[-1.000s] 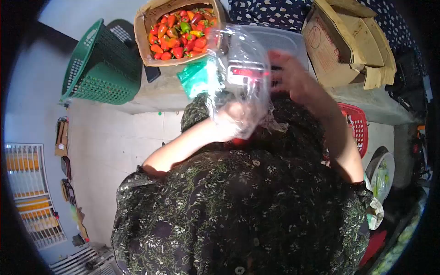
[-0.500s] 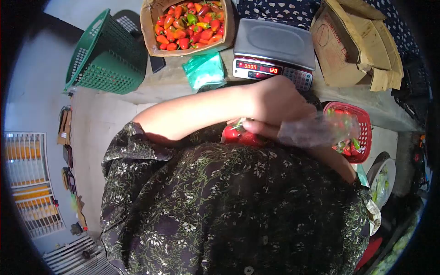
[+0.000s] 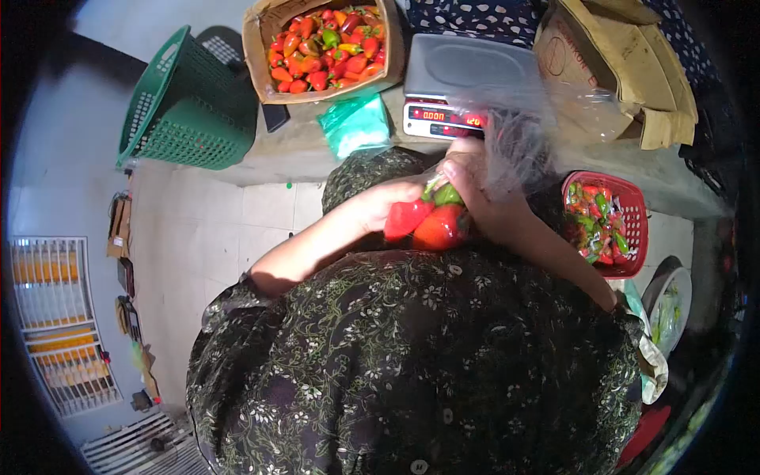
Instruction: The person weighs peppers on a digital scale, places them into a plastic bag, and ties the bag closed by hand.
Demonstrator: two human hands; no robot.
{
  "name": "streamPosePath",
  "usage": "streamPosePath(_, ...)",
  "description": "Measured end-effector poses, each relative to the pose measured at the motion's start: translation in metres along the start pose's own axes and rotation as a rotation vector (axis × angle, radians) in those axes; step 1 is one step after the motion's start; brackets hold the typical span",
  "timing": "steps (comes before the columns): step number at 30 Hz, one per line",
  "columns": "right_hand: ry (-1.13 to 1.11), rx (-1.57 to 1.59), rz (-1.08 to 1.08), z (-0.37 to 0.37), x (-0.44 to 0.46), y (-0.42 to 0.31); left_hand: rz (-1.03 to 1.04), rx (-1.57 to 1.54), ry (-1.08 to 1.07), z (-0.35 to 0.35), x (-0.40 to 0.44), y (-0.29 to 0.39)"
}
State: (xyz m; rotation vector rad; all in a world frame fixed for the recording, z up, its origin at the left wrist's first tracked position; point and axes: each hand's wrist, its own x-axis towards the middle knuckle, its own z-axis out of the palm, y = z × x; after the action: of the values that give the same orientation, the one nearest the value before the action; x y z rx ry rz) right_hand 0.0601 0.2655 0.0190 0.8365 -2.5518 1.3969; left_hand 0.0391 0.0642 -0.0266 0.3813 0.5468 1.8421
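Note:
A clear plastic bag of red peppers (image 3: 439, 226) with green stems hangs just in front of my body. My left hand (image 3: 388, 199) is closed against the bag's left side, by the stems; some of its fingers are hidden. My right hand (image 3: 484, 188) grips the gathered neck of the bag from the right, thumb uppermost. Above that hand the loose plastic top (image 3: 518, 150) fans out, blurred, over the front of the digital scale (image 3: 475, 71) and partly across its red display.
A cardboard box of red and orange peppers (image 3: 317, 95) stands behind, next to a green basket (image 3: 190, 119). Green plastic packaging (image 3: 356, 127) and a dark phone (image 3: 274, 115) lie on the ledge. At right are torn cardboard (image 3: 586, 71), a red basket (image 3: 636, 229) of bagged peppers and a pale basin (image 3: 681, 305).
My left hand has drawn back left from across the bag's top to beside the peppers. The loose plastic has swung from the right up toward the scale, and the bagged peppers show more.

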Motion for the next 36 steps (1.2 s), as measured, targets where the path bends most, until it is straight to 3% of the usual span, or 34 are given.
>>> streamPosePath(1, 0.019, -0.106, -0.106, -0.006, 0.009, -0.005, 0.001, 0.072, -0.038, 0.017, 0.006, 0.011)
streamPosePath(2, -0.152, -0.028, -0.093, -0.018, 0.021, -0.008, 0.001, 0.15, -0.083, 0.025, 0.012, 0.021)
streamPosePath(4, -0.089, -0.427, -0.311, -0.01, 0.024, -0.013, -0.22, 0.288, 0.01, 0.005, 0.012, 0.023)
streamPosePath(5, -0.059, -0.628, -0.412, -0.006, 0.026, -0.015, -0.239, 0.159, 0.06, -0.007, 0.014, 0.017)
streamPosePath(6, -0.021, -0.462, -0.507, -0.01, 0.031, -0.022, -0.261, 0.028, 0.105, -0.013, 0.02, 0.011)
streamPosePath(7, 0.019, -0.491, -0.524, -0.01, 0.032, -0.019, -0.286, -0.105, 0.147, -0.019, 0.027, 0.005)
streamPosePath(8, 0.057, -0.517, -0.542, -0.009, 0.032, -0.011, -0.246, 0.137, 0.143, -0.024, 0.03, 0.003)
streamPosePath(9, -0.109, -0.443, -0.442, -0.023, 0.04, -0.02, -0.21, 0.381, 0.15, -0.023, 0.035, 0.003)
streamPosePath(10, -0.263, -0.373, -0.323, -0.037, 0.048, -0.03, -0.084, 0.995, 0.106, -0.006, 0.039, 0.015)
streamPosePath(11, -0.398, -0.317, -0.194, -0.051, 0.055, -0.039, -0.074, 1.353, 0.103, 0.022, 0.042, 0.027)
streamPosePath(12, -0.171, -0.218, -0.183, -0.039, 0.044, -0.011, -0.066, 1.712, 0.108, 0.05, 0.046, 0.04)
streamPosePath(13, -0.081, -0.095, -0.107, -0.033, 0.036, 0.005, 0.089, 1.453, 0.22, 0.042, 0.052, 0.035)
streamPosePath(15, -0.019, 0.178, 0.082, -0.028, 0.022, 0.029, 0.165, 1.731, 0.543, 0.037, 0.055, 0.038)
streamPosePath(17, -0.083, 0.456, 0.34, -0.032, 0.011, 0.038, 0.248, 1.862, 0.573, 0.04, 0.06, 0.049)
streamPosePath(21, -0.362, 0.575, 0.479, -0.035, 0.011, 0.012, 0.36, 2.011, 0.551, 0.049, 0.075, 0.052)
streamPosePath(22, -0.463, 0.639, 0.512, -0.039, 0.017, 0.015, 0.491, 2.0, 0.48, 0.042, 0.08, 0.051)
streamPosePath(23, -0.567, 0.701, 0.541, -0.042, 0.021, 0.018, 0.544, 2.2, 0.463, 0.038, 0.093, 0.047)
streamPosePath(25, -0.532, 0.521, 0.383, -0.035, 0.009, 0.023, 0.552, 2.439, 0.409, 0.043, 0.111, 0.041)
streamPosePath(26, -0.512, 0.434, 0.307, -0.032, 0.004, 0.024, 0.514, 2.478, 0.373, 0.049, 0.114, 0.041)
streamPosePath(28, -0.457, 0.415, 0.379, -0.031, 0.004, 0.021, 0.294, 2.234, 0.294, 0.09, 0.116, 0.058)
streamPosePath(31, -0.37, 0.381, 0.489, -0.035, 0.007, 0.01, 0.113, 2.242, 0.183, 0.086, 0.126, 0.069)
streamPosePath(34, -0.436, 0.194, 0.622, -0.048, 0.014, -0.012, 0.274, 1.899, 0.288, 0.076, 0.127, 0.068)
streamPosePath(36, -0.474, -0.021, 0.463, -0.053, 0.013, -0.013, 0.273, 1.477, 0.388, 0.074, 0.112, 0.069)
